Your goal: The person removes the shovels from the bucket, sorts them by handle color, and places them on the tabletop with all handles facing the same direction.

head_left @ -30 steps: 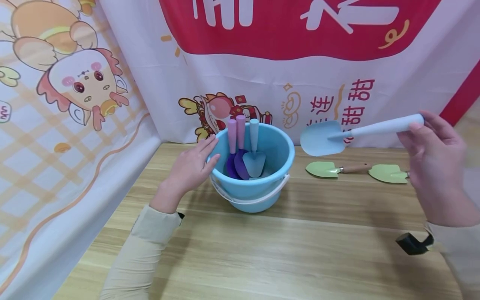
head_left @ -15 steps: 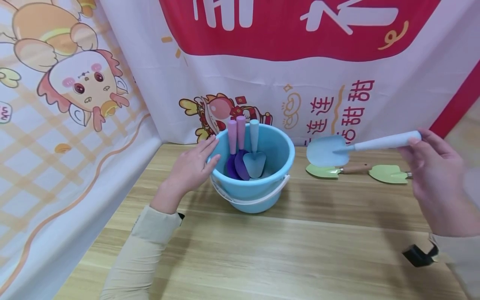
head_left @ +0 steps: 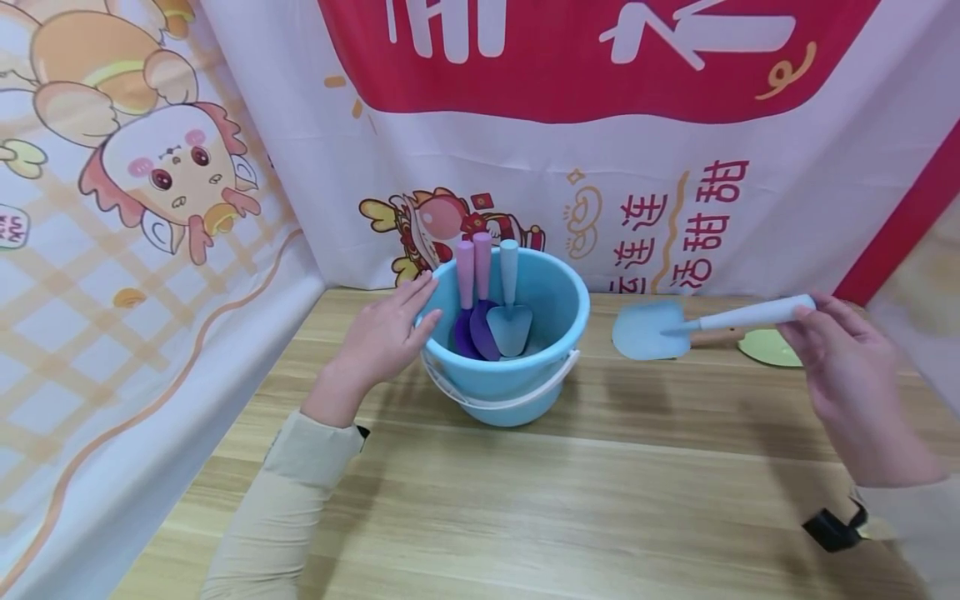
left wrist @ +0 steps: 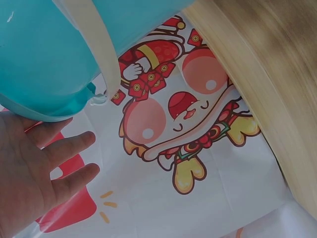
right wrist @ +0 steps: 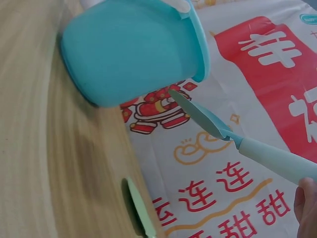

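My right hand (head_left: 847, 367) pinches the end of a light blue hand shovel's handle. The shovel (head_left: 652, 330) is held level above the table, its broad blade pointing left toward the bucket. In the right wrist view the shovel (right wrist: 277, 161) shows edge-on, apart from the bucket wall. The blue bucket (head_left: 510, 398) stands upright with its white handle hanging at the front. Straight fingers of my left hand (head_left: 382, 333) rest on the bucket's left rim. Inside the bucket lean two purple scoops (head_left: 483, 325) with pink-purple handles and a small blue trowel (head_left: 510, 327).
Behind the held shovel lie two green trowels on the wooden table (head_left: 480, 500); the right one (head_left: 769, 347) is partly covered by my hand, the left one mostly by the blade. A printed cloth (head_left: 600, 192) hangs behind the bucket, another (head_left: 150, 317) along the left.
My right hand has lowered the blue shovel, and its blade now overlaps the left green trowel in the head view. The left hand and bucket have stayed put.
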`<state>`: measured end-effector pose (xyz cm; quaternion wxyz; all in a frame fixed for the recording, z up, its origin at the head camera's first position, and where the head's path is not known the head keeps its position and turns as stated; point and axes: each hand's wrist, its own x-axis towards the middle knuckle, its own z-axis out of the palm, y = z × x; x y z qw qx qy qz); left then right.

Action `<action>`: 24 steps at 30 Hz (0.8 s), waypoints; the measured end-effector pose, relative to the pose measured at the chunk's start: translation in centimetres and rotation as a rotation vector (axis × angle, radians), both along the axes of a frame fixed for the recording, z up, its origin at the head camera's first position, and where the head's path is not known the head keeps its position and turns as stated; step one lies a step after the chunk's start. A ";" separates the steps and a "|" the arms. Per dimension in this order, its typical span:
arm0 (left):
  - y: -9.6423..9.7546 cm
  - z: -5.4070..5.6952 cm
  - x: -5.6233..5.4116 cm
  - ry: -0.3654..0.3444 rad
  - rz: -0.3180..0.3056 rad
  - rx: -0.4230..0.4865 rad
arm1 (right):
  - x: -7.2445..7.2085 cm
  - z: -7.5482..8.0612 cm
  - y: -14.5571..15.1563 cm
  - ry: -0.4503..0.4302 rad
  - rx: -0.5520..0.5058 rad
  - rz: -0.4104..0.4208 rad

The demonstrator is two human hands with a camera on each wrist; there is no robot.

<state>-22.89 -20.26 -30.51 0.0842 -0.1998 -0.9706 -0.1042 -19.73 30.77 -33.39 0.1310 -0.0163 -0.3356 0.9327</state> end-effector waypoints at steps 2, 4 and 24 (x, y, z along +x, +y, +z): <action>0.0 0.0 0.0 0.002 -0.001 0.000 | -0.1 -0.4 0.0 -0.025 -0.011 0.020; 0.0 0.0 0.0 0.001 -0.001 0.000 | -0.1 -0.7 0.0 -0.060 -0.016 0.046; 0.0 0.0 0.1 0.018 -0.009 -0.004 | 0.5 -4.6 -0.4 -0.242 0.019 0.208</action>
